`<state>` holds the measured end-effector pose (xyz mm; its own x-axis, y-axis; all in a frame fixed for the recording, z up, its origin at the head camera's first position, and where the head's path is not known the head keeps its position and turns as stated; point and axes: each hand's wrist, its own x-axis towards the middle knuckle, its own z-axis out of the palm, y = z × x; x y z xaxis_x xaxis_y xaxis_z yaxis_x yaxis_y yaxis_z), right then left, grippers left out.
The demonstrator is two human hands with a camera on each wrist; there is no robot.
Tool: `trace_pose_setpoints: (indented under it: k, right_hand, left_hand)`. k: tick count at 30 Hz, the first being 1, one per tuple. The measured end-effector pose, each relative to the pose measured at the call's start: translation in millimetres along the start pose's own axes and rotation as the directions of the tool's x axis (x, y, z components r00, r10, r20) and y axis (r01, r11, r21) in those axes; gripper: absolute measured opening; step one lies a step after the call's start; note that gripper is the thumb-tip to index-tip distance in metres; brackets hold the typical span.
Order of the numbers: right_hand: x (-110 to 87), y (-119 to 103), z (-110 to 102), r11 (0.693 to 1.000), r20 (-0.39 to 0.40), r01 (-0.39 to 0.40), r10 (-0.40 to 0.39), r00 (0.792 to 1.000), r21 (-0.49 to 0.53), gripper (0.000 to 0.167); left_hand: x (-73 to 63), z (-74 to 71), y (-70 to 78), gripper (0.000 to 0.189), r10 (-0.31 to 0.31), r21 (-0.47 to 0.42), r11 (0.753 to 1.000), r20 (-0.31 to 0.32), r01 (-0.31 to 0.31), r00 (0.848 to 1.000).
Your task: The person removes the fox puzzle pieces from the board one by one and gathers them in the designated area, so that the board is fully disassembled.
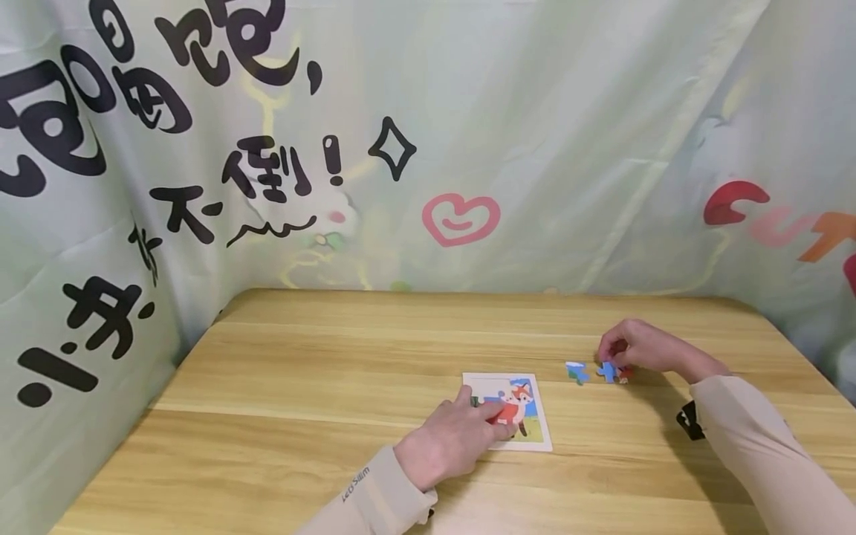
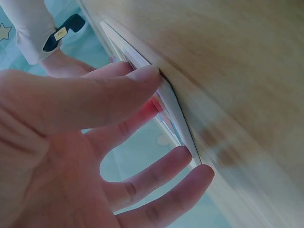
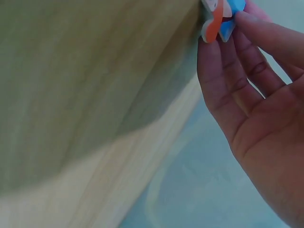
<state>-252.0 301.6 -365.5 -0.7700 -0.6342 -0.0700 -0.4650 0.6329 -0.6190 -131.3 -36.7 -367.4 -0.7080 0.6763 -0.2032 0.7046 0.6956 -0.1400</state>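
puzzle board (image 1: 498,380) lies beneath the spread left hand (image 1: 455,438); nearer the tabletop's (image 1: 321,357) right edge, the right hand (image 1: 642,345) pinches a piece (image 3: 216,21), seemingly picking it out; lifting calls for a steady pinch.

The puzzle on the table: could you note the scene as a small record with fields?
Puzzle board: on the wooden table
Picture: a fox, partly covered
Left hand: rests on the board
Right hand: pinches at least one puzzle piece
Loose piece: on the table, between board and right hand
Curtain: pale, with a pink heart
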Motion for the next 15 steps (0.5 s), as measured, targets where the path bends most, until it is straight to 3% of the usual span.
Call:
trace_pose_setpoints:
  k: [15]
  right_hand:
    - [-2.8, 0.6, -0.7, 0.999, -0.006, -0.036, 0.035, 0.999, -0.005, 0.015]
  left_hand:
    - [1.2, -0.4, 0.1, 0.067, -0.005, -0.014, 1.000, 0.006, 0.005, 1.000]
